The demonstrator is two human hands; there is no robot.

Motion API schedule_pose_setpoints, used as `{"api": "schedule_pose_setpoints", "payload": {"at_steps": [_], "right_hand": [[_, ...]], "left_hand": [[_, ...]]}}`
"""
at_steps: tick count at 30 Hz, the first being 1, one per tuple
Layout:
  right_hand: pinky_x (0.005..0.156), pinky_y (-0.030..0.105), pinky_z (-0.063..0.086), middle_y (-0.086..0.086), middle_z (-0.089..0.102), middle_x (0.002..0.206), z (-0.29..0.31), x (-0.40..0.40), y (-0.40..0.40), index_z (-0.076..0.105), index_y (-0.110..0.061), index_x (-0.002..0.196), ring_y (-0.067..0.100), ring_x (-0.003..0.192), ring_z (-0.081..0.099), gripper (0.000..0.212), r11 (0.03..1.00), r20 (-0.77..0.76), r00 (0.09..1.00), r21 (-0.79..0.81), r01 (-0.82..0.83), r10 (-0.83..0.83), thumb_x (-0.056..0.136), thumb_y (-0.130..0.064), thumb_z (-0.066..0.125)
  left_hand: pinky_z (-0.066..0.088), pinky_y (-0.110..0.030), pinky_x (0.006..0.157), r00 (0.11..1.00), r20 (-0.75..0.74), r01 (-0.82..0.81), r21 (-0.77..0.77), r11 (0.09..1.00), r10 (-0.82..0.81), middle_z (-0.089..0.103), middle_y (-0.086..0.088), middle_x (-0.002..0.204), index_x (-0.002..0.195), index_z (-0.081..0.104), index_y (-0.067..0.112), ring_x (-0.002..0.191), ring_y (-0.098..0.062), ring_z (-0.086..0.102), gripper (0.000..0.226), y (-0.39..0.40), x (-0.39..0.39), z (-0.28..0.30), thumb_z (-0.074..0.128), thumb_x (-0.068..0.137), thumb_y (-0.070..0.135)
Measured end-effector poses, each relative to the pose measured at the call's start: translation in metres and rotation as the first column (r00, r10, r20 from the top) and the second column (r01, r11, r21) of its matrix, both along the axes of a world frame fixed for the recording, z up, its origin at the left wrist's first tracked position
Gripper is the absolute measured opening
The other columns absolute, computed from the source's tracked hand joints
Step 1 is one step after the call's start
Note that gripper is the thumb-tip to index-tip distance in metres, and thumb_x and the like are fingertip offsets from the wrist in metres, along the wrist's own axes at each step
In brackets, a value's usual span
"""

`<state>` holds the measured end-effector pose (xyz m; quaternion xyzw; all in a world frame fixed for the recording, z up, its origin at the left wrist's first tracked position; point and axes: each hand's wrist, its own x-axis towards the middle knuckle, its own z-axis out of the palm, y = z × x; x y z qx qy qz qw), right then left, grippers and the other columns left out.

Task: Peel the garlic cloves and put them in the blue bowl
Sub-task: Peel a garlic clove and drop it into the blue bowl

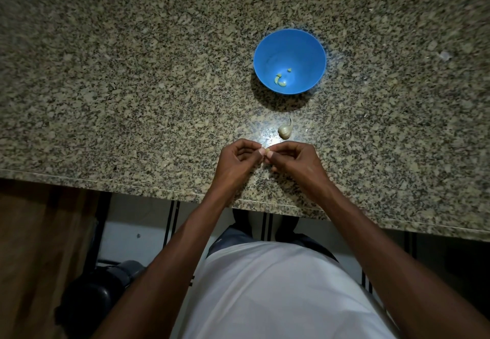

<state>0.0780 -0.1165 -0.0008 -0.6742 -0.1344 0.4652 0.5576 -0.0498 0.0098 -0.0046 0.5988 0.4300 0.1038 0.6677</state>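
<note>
Fingertips meet: our left hand (236, 158) and right hand (291, 158) pinch one garlic clove (266, 150) together, blue bowl (289, 60) beyond.

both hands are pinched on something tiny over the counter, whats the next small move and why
Probably keep picking the skin off the clove held between the left hand and right hand, then drop it into the blue bowl. The bowl holds only a few peeled pieces, and the garlic head still waits on the counter.

Blue bowl (289, 46) holds perhaps three peeled cloves (280, 80)
</note>
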Motion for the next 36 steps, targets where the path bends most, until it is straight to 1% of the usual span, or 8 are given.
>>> {"api": "schedule_pose_setpoints", "payload": {"at_steps": [7,11,14,17,22,26,31,36], "right_hand": [[0.079,0.035,0.061,0.013,0.081,0.09,0.001,0.002,-0.001,0.078,-0.002,0.101,0.028,0.088,0.079,0.026,1.0,0.033,0.999,-0.011,-0.013,0.013,0.087,-0.022,0.087],[0.082,0.045,0.064,0.017,0.079,0.091,0.0,0.003,-0.001,0.078,-0.002,0.101,0.037,0.089,0.078,0.025,1.0,0.025,1.0,0.012,0.009,-0.01,0.086,-0.02,0.088],[0.085,0.05,0.064,0.017,0.079,0.094,-0.001,0.002,-0.001,0.078,-0.002,0.106,0.035,0.091,0.078,0.019,1.0,0.007,1.0,0.018,0.022,-0.022,0.09,-0.012,0.083],[0.083,0.045,0.065,0.014,0.08,0.097,0.001,0.0,-0.001,0.078,-0.004,0.112,0.031,0.091,0.079,0.021,0.999,0.016,1.0,0.034,0.018,-0.018,0.092,-0.01,0.081],[0.079,0.041,0.065,0.017,0.079,0.095,0.003,-0.001,-0.001,0.078,-0.002,0.108,0.031,0.088,0.078,0.018,0.999,0.033,0.999,0.037,-0.013,0.012,0.093,-0.011,0.08],[0.084,0.042,0.063,0.022,0.078,0.096,-0.002,0.001,-0.003,0.077,-0.002,0.112,0.031,0.09,0.076,0.016,0.999,-0.077,0.996,0.021,0.034,-0.032,0.097,-0.007,0.075],[0.084,0.033,0.064,0.022,0.078,0.103,-0.001,0.002,-0.007,0.074,0.0,0.119,0.026,0.094,0.076,0.022,0.998,-0.159,0.986,0.028,0.056,-0.05,0.098,-0.005,0.072],[0.086,0.033,0.063,0.021,0.078,0.106,-0.002,0.003,-0.007,0.075,-0.003,0.122,0.025,0.097,0.075,0.023,0.998,-0.199,0.979,0.02,0.058,-0.053,0.1,-0.006,0.069]], "left_hand": [[0.059,-0.02,0.075,1.0,0.002,0.005,-0.058,0.998,-0.005,0.076,-0.009,0.094,0.108,0.07,-0.002,0.082,-0.007,0.075,0.018,-0.002,-0.001,0.005,0.077,0.093,0.006],[0.062,-0.03,0.082,1.0,0.002,0.012,-0.063,0.998,-0.012,0.075,-0.02,0.104,0.108,0.071,0.001,0.091,-0.02,0.075,0.02,0.0,-0.002,0.001,0.079,0.092,0.01],[0.063,-0.035,0.085,1.0,0.008,0.019,-0.038,0.999,-0.018,0.076,-0.013,0.098,0.103,0.071,0.006,0.09,-0.018,0.075,0.015,-0.001,-0.001,0.001,0.079,0.092,0.012],[0.063,-0.031,0.08,1.0,0.011,0.027,-0.018,0.999,-0.027,0.076,0.002,0.086,0.101,0.071,0.009,0.083,-0.009,0.074,0.011,-0.002,-0.001,0.001,0.078,0.093,0.011],[0.059,-0.022,0.076,0.999,-0.026,0.025,0.074,0.997,-0.024,0.075,-0.01,0.094,0.1,0.072,0.008,0.083,-0.009,0.072,0.012,-0.001,-0.001,-0.001,0.079,0.092,0.012],[0.06,-0.022,0.078,0.991,-0.126,0.064,0.243,0.968,-0.034,0.077,0.002,0.095,0.097,0.078,0.015,0.088,-0.008,0.072,0.006,0.0,-0.006,-0.007,0.078,0.091,0.013],[0.055,-0.014,0.072,0.971,-0.228,0.162,0.406,0.899,-0.072,0.076,0.007,0.098,0.1,0.083,0.018,0.082,-0.001,0.069,0.021,0.0,-0.009,-0.01,0.07,0.092,0.004],[0.057,-0.014,0.07,0.975,-0.217,0.119,0.391,0.913,-0.034,0.077,0.009,0.088,0.096,0.082,0.017,0.081,-0.003,0.072,0.008,-0.002,-0.008,-0.01,0.08,0.089,0.014]]}}
